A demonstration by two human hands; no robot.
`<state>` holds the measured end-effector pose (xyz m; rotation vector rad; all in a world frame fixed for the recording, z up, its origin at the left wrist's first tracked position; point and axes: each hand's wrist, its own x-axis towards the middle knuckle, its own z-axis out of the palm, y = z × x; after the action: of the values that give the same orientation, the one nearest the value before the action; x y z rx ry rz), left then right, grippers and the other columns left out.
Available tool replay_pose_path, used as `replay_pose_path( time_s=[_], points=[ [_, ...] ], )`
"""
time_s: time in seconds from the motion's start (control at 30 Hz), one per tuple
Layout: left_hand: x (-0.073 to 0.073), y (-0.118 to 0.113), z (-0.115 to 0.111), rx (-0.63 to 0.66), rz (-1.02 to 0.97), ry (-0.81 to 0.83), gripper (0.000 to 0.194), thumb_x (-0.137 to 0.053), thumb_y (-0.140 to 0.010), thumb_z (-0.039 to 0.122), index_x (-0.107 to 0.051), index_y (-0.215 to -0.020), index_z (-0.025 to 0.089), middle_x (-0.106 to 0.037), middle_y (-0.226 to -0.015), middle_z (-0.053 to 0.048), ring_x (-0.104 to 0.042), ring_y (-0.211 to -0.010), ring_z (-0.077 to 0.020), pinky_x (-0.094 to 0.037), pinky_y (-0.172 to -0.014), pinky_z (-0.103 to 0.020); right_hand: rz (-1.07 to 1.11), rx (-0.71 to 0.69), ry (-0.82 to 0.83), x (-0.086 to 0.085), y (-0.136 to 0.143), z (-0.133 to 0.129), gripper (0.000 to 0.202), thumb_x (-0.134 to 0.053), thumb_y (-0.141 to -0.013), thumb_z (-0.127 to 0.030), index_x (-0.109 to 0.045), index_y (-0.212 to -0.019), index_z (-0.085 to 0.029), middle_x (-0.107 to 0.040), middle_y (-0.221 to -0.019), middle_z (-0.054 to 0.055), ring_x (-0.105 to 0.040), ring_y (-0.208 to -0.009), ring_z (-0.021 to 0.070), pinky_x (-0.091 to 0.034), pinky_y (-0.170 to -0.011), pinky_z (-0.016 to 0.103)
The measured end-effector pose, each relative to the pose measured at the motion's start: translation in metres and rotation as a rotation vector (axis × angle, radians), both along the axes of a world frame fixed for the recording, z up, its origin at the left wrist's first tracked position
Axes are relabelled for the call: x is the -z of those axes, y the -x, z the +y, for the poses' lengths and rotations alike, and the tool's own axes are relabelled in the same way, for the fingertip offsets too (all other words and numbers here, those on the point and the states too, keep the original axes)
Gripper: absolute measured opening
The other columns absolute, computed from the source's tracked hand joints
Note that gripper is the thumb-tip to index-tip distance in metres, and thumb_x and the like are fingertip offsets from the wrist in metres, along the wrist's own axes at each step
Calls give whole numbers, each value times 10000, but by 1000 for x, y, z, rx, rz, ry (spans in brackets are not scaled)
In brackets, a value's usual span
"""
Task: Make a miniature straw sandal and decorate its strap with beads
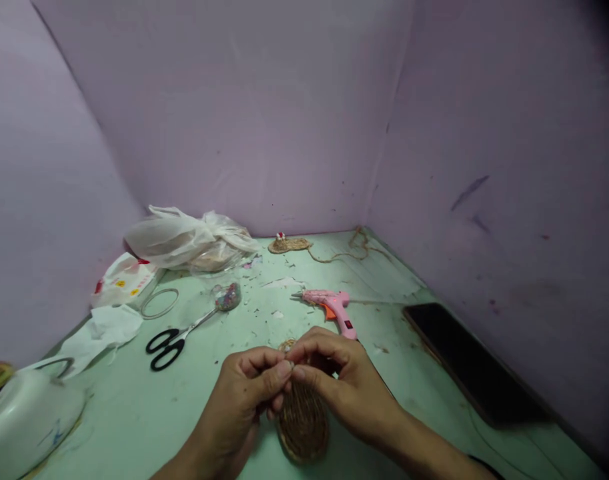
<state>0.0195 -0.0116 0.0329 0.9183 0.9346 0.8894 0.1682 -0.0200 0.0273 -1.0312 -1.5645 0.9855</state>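
Observation:
My left hand (244, 390) and my right hand (341, 377) meet fingertip to fingertip, each closed in a pinch. Whatever tiny thing sits between the fingertips is too small to name. Below them is an oval sole of coiled brown twine (304, 430), its upper part partly hidden by my fingers. Just beyond my right hand lies a pink hot glue gun (329, 300) with an orange trigger, its nozzle pointing left. At the back, a second twine sole (290, 245) carries a small red and white ornament (281, 236), and loose twine (334, 257) trails from it to the right.
Black-handled scissors (177, 340) lie left, tips by a small clear bag of colourful bits (229, 297). Behind are a white plastic bag (189, 237), a box (129, 283) and a wire ring (159, 303). A white container (34, 413) stands near left, a dark phone-like slab (469, 360) right.

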Motion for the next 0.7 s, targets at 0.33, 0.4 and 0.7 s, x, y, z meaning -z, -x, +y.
replay_pose_path(
  time_s=[0.33, 0.4, 0.7],
  points=[
    [6, 28, 18, -168, 123, -96, 199, -720, -635, 306, -641, -653, 124, -582, -545, 5, -458, -454, -54, -318, -439, -157, -846, 414, 422, 11, -86, 38, 379, -561, -723, -535, -667, -587, -197, -603, -523, 42, -526, -520, 195, -252, -464, 282],
    [18, 29, 19, -123, 205, -82, 203, -663, -705, 327, -638, -711, 125, -569, -502, 11, -433, -427, -52, -304, -423, -154, -666, 384, 478, 23, -81, 43, 253, -683, -620, -408, -614, -505, -194, -550, -469, 18, -506, -502, 176, -226, -452, 269],
    [38, 21, 19, -34, 261, 34, 259, -612, -699, 380, -608, -731, 123, -575, -466, -10, -427, -374, -70, -288, -372, -167, 156, 254, 755, 32, -69, 52, 137, -601, -639, -142, -570, -770, -167, -616, -688, 23, -609, -606, 139, -534, -598, 274]
  ],
)
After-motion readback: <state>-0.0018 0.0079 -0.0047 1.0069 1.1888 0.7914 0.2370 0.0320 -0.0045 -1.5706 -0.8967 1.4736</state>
